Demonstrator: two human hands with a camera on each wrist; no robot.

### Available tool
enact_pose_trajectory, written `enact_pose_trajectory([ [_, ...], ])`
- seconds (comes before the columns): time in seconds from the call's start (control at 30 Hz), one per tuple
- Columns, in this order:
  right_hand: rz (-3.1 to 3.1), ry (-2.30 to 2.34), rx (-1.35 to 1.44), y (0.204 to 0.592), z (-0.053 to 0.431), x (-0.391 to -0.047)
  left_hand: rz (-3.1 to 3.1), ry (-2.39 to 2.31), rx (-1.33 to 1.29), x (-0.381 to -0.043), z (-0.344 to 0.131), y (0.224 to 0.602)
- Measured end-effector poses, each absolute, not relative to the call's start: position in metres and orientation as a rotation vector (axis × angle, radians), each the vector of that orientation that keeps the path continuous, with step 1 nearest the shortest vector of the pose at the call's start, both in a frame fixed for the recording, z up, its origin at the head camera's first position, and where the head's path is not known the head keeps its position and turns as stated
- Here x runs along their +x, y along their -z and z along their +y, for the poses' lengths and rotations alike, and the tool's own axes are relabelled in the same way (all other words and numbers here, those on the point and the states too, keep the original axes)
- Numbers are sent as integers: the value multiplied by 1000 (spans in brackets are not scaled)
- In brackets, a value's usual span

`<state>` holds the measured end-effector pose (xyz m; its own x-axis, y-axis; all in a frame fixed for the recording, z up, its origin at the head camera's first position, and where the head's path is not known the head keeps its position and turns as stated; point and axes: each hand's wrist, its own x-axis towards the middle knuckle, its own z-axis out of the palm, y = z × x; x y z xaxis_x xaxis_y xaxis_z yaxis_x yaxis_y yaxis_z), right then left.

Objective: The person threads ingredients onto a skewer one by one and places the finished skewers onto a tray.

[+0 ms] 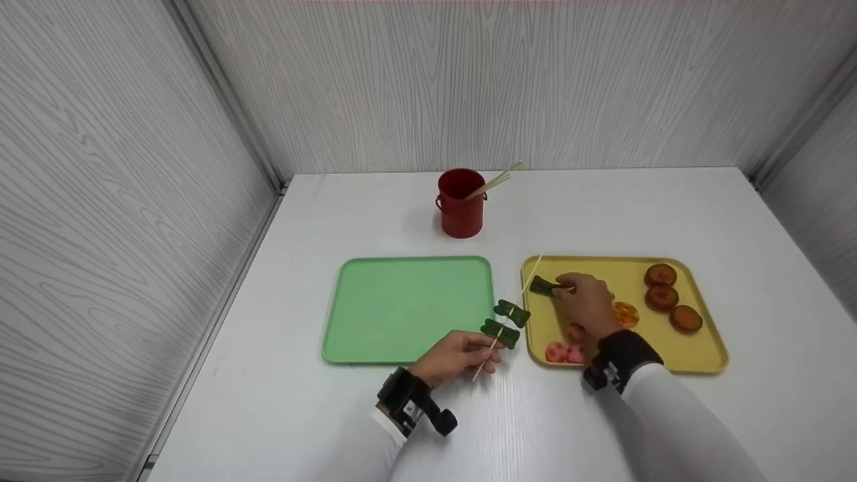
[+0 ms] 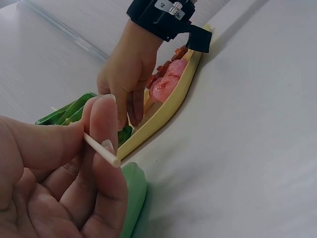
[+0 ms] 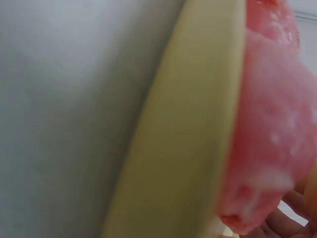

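My left hand (image 1: 458,356) pinches a thin wooden skewer (image 1: 479,370) between thumb and fingers; its blunt end (image 2: 106,153) points at the left wrist camera. Two dark green vegetable pieces, like folded pepper, are threaded on it: a lower one (image 1: 501,334) just above the fingers and an upper one (image 1: 513,313). The bare tip slants up over the left edge of the yellow tray (image 1: 676,358). Inside that tray, my right hand (image 1: 588,304) reaches down and pinches the end of another green vegetable piece (image 1: 542,286). The right wrist view shows mostly tray wall and pink food.
Pink pieces (image 1: 557,352), an orange-yellow piece (image 1: 626,314) and round brown pieces (image 1: 661,298) lie in the yellow tray. A green tray (image 1: 408,308) is at the left. Behind stands a red bucket (image 1: 462,217) with several skewers (image 1: 492,182). Pale walls (image 1: 469,87) enclose the table.
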<state>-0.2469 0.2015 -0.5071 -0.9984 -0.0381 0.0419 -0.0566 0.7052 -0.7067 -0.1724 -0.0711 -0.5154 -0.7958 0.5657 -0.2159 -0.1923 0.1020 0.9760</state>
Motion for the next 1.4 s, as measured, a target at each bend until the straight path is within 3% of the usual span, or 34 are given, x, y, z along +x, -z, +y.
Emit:
enact_pose_trajectory([
  [0.87,-2747,-1196,123,507,205,-241,1805,-1772,333,-171,-72,516],
  [1.4,-2504,-1954,-200,489,209,-239,1799,-1773,335,-172,-74,518],
])
